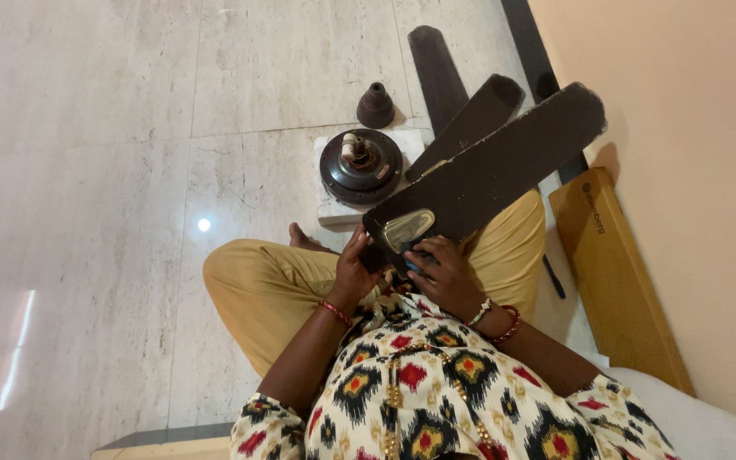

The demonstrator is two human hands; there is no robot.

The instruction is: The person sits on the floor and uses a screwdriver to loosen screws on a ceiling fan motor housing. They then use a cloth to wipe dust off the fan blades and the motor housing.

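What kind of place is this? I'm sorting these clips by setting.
Probably a room in a home, not a workshop. The person sits cross-legged on a polished stone-tile floor beside a plain painted wall, both hands on a brown ceiling-fan blade, with the fan motor on the floor.

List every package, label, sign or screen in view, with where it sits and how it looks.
Cardboard box: long, flat, tan package lying on the floor along the peach wall, to the person's right; small dark print near its far end.
Metal plate: silvery, roughly triangular, on the near end of the brown fan blade; any marking too small to tell.
No signs or screens.
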